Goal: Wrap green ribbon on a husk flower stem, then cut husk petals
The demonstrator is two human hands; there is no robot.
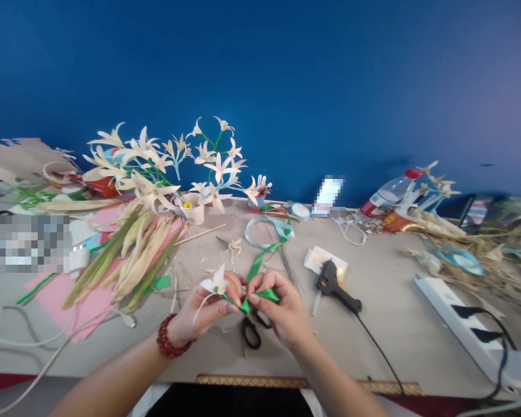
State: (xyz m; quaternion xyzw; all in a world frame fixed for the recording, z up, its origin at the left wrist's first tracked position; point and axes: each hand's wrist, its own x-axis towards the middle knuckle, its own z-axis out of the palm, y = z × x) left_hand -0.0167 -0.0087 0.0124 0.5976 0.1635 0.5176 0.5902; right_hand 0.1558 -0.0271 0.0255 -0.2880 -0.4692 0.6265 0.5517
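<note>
Between thumb and fingers, my left hand (208, 304) pinches the stem of a white artificial flower (217, 282), whose petals point up and to the left. My right hand (280, 304) grips a green satin ribbon (267, 295) just to the right of the stem, and the two hands almost touch. The ribbon meets the stem between my fingertips; its long tail runs back across the table toward a ribbon roll. Below my hands lie black-handled scissors (252, 336), their blades hidden.
A black glue gun (336, 286) rests on a white pad at right, near a white power strip (455, 324). Corn husks (134, 266) lie on pink paper at left. Finished flowers (219, 165) stand behind, beside a paper cup (193, 209). A plastic bottle (391, 194) leans at back right.
</note>
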